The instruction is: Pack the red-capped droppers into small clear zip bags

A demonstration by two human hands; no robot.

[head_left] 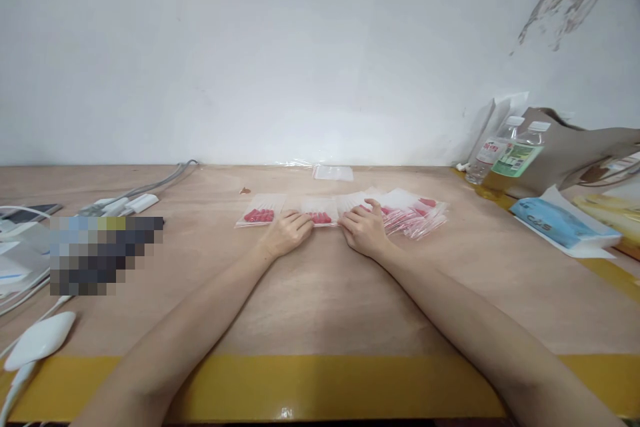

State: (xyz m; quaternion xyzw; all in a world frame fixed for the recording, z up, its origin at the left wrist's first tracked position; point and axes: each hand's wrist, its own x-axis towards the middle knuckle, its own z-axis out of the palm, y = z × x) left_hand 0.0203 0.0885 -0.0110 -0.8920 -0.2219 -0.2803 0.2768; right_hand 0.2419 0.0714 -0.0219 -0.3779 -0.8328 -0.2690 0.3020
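A flat, clear packet with a row of red-pink oblong pieces [320,217] lies on the table between my hands. My left hand [289,232] has its fingers closed at the packet's left edge. At its right edge, the fingers of my right hand [365,228] are bent and together, with the thumb raised. A similar packet [260,212] lies just left of my left hand. Past my right hand spreads an overlapping pile of such packets [415,213]. What the pieces are is too small to tell, and my fingertips are partly hidden.
A small translucent stack [334,173] sits near the wall. At right stand two bottles [517,153], a grey-brown bag [580,147] and a blue tissue pack [563,223]. Cables, a white charger [41,340] and a pixelated dark object [100,257] occupy the left.
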